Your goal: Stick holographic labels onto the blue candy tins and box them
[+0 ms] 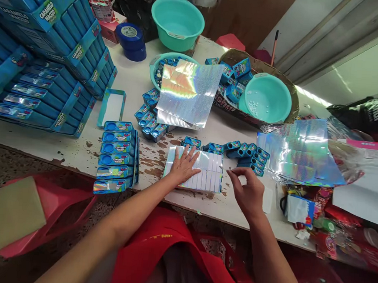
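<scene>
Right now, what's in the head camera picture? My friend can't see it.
A person's left hand lies spread on a shiny sheet at a worn white table; the right hand is pinched beside it. Small blue boxes and green bowls are nearby.

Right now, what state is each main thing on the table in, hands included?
Strip sheet: flat, part silver, part pale.
Left hand: open, spread over it.
Right hand: fingertips pinched together.
Central silver sheets: creased, stacked askew.
Middle basin: loaded, partly hidden.
Back basin: upright.
Cardboard box: open, holding blue cartons.
Right basin: holding white pieces.
Tape rolls: stacked.
</scene>
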{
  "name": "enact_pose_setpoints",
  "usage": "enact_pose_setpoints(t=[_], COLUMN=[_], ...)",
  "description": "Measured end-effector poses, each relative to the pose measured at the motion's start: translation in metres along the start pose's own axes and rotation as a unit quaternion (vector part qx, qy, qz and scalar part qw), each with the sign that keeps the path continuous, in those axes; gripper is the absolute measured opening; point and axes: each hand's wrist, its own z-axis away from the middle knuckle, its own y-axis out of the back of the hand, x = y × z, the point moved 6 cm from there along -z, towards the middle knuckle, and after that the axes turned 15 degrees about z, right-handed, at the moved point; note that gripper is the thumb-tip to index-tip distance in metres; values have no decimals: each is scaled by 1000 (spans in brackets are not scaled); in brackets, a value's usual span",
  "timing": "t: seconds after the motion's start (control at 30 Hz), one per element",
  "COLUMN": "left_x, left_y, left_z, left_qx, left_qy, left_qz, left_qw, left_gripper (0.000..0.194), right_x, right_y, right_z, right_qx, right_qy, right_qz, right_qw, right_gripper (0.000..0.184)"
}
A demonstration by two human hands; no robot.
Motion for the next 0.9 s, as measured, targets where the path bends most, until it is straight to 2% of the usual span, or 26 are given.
enact_pose_setpoints(t=[0.07,0.13,0.2,0.23,0.3,0.33,0.4,0.5,0.6,0.7,0.77,0.83,0.9], left_x=[10,29,49,55,54,47,23,-33,-88,-124,-139,-150,-159], left_y=[14,34,54,62,77,85,106,145,184,211,219,217,206], left_z=[6,20,40,51,75,89,118,164,199,208,204,198,192], left_qx=[13,37,43,35,26,31,61,126,168,171,168,169,171], left_qy=[4,-23,-47,-41,12,44,99,156,183,176,171,172,170], left_qz=[66,183,329,397,487,504,494,442,403,362,340,328,343], left_qw=[998,982,942,916,873,862,862,874,881,899,909,913,908], left_gripper=[68,72,68,59,37,32,27,20,21,16,13,11,9], right_x=[-15,-30,-44,-50,-64,-74,-101,-160,-218,-254,-264,-269,-270], right_y=[17,24,23,19,6,-3,-28,-72,-110,-136,-147,-154,-158], right_z=[2,7,13,16,22,24,27,33,35,32,29,28,29], right_qx=[2,0,-12,-19,-33,-44,-79,-150,-173,-147,-132,-121,-109], right_qy=[-16,-27,-40,-49,-77,-93,-120,-133,-124,-113,-111,-109,-101], right_qz=[-25,-55,-96,-119,-176,-209,-270,-329,-357,-332,-306,-286,-272], right_qw=[1000,998,995,991,981,972,952,923,910,925,936,944,951], right_gripper=[19,19,19,19,21,22,23,24,27,25,23,21,19])
